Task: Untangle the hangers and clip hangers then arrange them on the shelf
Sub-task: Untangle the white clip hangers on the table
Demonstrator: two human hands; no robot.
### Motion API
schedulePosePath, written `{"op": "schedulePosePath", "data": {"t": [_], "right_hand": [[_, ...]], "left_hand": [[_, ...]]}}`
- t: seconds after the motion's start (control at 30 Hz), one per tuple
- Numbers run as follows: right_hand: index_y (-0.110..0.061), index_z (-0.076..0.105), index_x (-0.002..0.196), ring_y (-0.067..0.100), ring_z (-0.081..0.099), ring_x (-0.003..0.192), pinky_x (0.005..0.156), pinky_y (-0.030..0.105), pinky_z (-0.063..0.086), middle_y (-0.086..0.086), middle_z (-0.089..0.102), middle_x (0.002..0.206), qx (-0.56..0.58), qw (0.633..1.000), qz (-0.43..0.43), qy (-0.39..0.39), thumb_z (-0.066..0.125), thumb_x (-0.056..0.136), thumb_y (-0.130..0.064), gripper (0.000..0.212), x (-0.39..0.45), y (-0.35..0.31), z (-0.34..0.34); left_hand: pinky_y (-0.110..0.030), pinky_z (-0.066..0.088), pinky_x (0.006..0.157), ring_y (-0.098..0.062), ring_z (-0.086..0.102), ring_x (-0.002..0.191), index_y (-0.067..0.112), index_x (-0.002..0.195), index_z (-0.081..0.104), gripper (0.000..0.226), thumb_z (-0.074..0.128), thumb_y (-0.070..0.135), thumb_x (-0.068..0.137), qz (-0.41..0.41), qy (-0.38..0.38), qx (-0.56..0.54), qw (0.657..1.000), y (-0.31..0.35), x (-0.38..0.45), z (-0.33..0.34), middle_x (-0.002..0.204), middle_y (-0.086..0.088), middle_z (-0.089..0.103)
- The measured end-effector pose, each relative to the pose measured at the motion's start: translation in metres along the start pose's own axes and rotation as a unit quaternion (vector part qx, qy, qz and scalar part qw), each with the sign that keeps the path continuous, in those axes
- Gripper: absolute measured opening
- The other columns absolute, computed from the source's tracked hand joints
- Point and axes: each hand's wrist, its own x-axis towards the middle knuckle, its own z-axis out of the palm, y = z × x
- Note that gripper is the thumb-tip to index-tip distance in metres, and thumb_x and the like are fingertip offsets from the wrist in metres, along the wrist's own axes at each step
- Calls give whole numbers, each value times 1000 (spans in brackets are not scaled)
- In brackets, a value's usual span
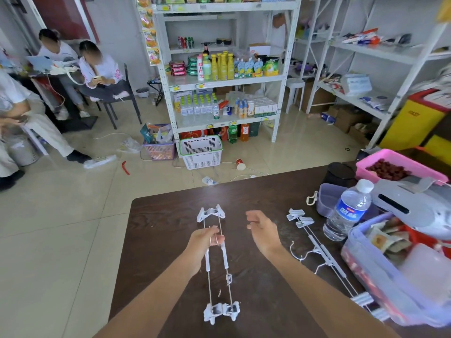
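Observation:
Two white clip hangers (218, 262) are held side by side above the dark wooden table (161, 215), clips at the far end (211, 213) and near end (221, 311). My left hand (206, 240) grips them at the middle, around the hook wires. To the right of the pair my right hand (262, 230) hovers with relaxed fingers, holding nothing. Further right a second bunch of white clip hangers (324, 252) lies on the table, running from far left to near right, its near end beside the purple box.
A water bottle (347, 211), a small lilac container (327, 202), a black cup (339, 174), a pink tray (390, 157) and a purple box of goods (380, 276) crowd the table's right side. White shelves (224, 79) stand across the floor; baskets and people sit beyond.

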Motion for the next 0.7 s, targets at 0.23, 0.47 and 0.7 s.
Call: {"op": "schedulePosePath", "data": {"t": [0.23,0.47,0.7], "right_hand": [[-16,46,127,25,45,124,95,36,43,5,51,131,-386,916,106,-2,49,92,-25,35,-6,86,-45],[-15,47,122,19,44,125,97,29,42,1,56,127,-498,865,59,-26,45,95,-25,29,-14,117,-55],[-10,48,127,22,43,128,98,33,42,5,48,133,-539,833,29,-120,44,97,-27,35,-12,127,-65]], "left_hand": [[-9,49,48,1,59,33,6,67,55,30,44,-1,94,9,11,4,1000,4,-4,10,32,4,60],[-1,39,34,4,55,29,7,67,49,31,39,0,95,-8,24,31,999,4,-12,13,28,7,56],[-3,39,32,2,54,27,6,65,48,32,39,-3,95,-6,26,45,999,7,-18,12,26,5,55]]}}
